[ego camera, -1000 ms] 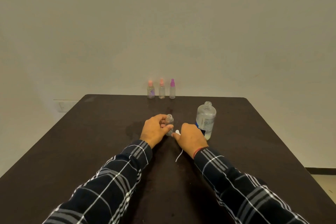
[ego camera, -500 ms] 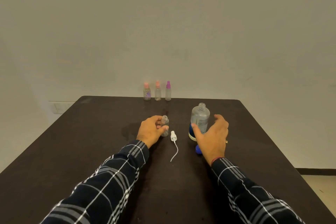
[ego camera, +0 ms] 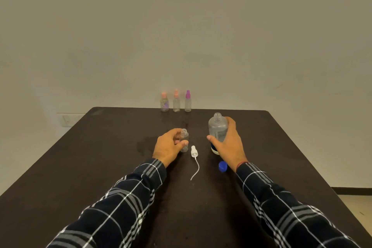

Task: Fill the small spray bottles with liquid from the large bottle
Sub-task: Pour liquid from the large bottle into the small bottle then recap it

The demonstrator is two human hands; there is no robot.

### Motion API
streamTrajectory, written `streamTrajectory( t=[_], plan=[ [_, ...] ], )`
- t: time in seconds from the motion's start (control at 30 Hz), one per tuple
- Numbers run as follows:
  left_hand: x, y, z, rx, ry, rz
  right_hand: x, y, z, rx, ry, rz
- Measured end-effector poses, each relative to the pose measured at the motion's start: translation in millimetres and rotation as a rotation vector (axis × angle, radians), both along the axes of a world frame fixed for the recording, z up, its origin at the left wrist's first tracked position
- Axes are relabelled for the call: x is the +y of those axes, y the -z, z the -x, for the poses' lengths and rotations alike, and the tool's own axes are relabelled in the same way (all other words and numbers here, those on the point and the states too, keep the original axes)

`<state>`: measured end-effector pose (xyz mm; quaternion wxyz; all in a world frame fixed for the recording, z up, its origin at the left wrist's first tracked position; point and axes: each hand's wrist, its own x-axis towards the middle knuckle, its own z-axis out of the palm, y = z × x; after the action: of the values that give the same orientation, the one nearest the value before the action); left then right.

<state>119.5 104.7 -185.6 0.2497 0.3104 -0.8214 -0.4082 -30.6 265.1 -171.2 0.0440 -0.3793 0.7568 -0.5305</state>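
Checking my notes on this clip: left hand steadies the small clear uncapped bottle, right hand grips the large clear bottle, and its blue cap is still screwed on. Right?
Not quite. In the head view the large clear bottle has an open neck; its blue cap lies on the dark table by the right hand. The left hand does steady the small clear uncapped bottle.

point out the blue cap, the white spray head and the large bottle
blue cap (ego camera: 222, 166), head view, on its top face
white spray head (ego camera: 194, 151), head view, on the nozzle body
large bottle (ego camera: 217, 127), head view, on the clear upper wall
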Motion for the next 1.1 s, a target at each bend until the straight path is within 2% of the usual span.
streamTrajectory(
  t=[0.2, 0.37, 0.77, 1.1],
  plan=[
    [5.8, 0.1, -3.7, 0.157, -0.002, -0.096, -6.6, -4.6, 7.4, 0.154, -0.030, -0.120],
    [8.9, -8.9, -4.5, 0.233, 0.063, -0.054, -14.5, -11.8, 5.1, 0.234, -0.048, -0.214],
    [16.9, -14.4, -10.9, 0.276, 0.064, -0.063, -28.1, -17.0, -0.4, 0.466, 0.036, -0.392],
    [17.6, -12.0, -12.9, 0.275, 0.060, -0.053, -28.1, -19.5, -2.4, 0.546, 0.059, -0.415]
  ],
)
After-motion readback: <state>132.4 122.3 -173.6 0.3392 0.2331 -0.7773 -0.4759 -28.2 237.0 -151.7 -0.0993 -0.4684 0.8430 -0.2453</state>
